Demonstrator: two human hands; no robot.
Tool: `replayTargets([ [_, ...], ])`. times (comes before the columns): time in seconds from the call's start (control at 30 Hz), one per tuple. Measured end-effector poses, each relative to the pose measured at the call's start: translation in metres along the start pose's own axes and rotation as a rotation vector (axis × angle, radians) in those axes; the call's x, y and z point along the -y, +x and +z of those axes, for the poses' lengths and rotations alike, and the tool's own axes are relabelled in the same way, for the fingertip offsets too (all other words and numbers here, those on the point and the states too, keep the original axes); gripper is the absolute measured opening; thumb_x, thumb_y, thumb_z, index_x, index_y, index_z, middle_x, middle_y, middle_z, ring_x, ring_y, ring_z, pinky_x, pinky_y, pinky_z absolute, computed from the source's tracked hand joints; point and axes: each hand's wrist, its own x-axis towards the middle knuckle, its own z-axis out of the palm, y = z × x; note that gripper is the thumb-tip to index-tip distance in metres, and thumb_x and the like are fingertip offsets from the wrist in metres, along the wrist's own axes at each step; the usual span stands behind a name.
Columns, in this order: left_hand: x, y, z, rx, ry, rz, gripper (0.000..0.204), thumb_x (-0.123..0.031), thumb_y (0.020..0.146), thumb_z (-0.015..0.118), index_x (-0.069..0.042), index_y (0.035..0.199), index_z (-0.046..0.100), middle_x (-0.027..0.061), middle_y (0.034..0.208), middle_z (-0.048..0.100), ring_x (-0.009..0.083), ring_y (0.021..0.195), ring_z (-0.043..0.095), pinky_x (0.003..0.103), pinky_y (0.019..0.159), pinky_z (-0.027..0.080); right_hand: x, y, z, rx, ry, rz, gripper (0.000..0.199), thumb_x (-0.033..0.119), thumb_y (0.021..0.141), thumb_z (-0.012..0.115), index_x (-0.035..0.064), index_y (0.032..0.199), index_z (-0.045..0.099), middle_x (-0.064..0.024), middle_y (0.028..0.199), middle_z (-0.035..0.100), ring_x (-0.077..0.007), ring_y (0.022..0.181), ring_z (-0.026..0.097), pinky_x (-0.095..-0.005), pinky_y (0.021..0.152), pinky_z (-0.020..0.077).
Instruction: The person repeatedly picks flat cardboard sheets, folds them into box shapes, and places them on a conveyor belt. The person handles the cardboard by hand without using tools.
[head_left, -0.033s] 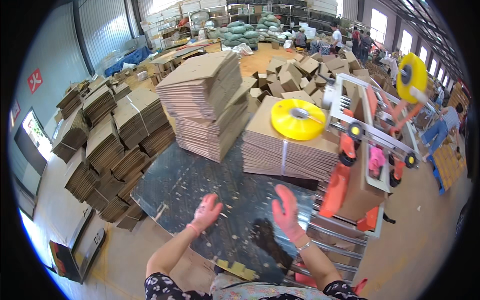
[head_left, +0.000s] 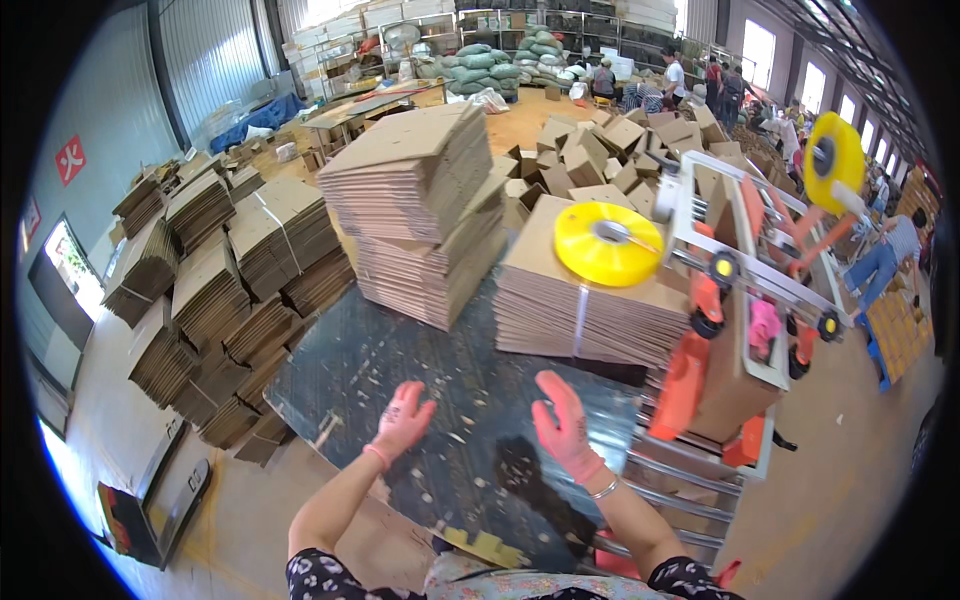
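Forearms raised over dark worktable, left hand and right hand open, empty, palms facing inward.

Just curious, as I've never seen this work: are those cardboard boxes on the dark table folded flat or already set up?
Folded flat. The cardboard boxes lie as thin sheets in layered stacks on the dark table.

dark worktable: two flat cardboard stacks, scattered scraps.
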Motion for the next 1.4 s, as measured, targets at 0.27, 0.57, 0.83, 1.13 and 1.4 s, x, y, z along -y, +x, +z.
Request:
replayTargets([
  [0.27, 0.174, 0.219, -0.145, -0.359, -0.114, 0.005, 0.054, -0.036, 0.100, 0.052, -0.002, 0.140, 0.041, 0.0241, 0.137, 0.048, 0.0389, 0.126, 0.047, 0.041, 0.103, 0.040, -0.078, 0.130, 0.239, -0.049, 0.713, 0.544, 0.030, 0.012, 0.102, 0.053, -0.0018, 0.129, 0.054, -0.0034, 0.123, 0.059, -0.0111, 0.113, 0.054, -0.0248, 0.100, 0.0427],
  [0.57, 0.209, 0.411, -0.169, -0.416, -1.023, -0.169, 0.081, -0.062, 0.099, 0.035, -0.007, 0.155, 0.019, 0.0073, 0.161, 0.022, 0.0232, 0.148, 0.019, 0.038, 0.118, 0.018, -0.124, 0.285, 0.300, -0.228, 0.892, 0.767, 0.056, 0.030, 0.108, 0.033, 0.0032, 0.155, 0.017, -0.0061, 0.163, 0.015, -0.0164, 0.150, 0.012, -0.0286, 0.121, 0.0071],
  [0.83, 0.218, 0.437, -0.150, -0.331, -1.386, -0.144, 0.074, -0.059, 0.099, 0.037, -0.010, 0.154, 0.029, -0.0005, 0.158, 0.030, 0.0165, 0.142, 0.030, 0.029, 0.115, 0.021, -0.149, 0.277, 0.325, -0.244, 0.835, 0.707, 0.062, 0.039, 0.107, 0.034, 0.0001, 0.154, 0.019, -0.0081, 0.162, 0.017, -0.0179, 0.149, 0.014, -0.0297, 0.121, 0.0100],
  [1.13, 0.172, 0.311, -0.150, -0.364, -1.501, -0.249, 0.058, -0.058, 0.096, 0.048, -0.016, 0.137, 0.049, 0.0029, 0.134, 0.054, 0.0218, 0.121, 0.052, 0.041, 0.103, 0.044, -0.067, 0.217, 0.256, -0.231, 0.671, 0.756, 0.062, 0.042, 0.105, 0.040, 0.0010, 0.151, 0.031, -0.0063, 0.154, 0.035, -0.0167, 0.141, 0.030, -0.0312, 0.117, 0.0215],
  [1.4, 0.110, 0.067, -0.151, -0.510, -1.401, -0.300, 0.060, -0.064, 0.093, 0.043, -0.023, 0.136, 0.050, 0.0019, 0.135, 0.053, 0.0272, 0.121, 0.053, 0.050, 0.086, 0.051, 0.012, 0.060, 0.178, -0.279, 0.868, 0.827, 0.053, 0.027, 0.104, 0.047, -0.0018, 0.148, 0.036, -0.0088, 0.152, 0.040, -0.0171, 0.141, 0.034, -0.0309, 0.118, 0.0224],
])
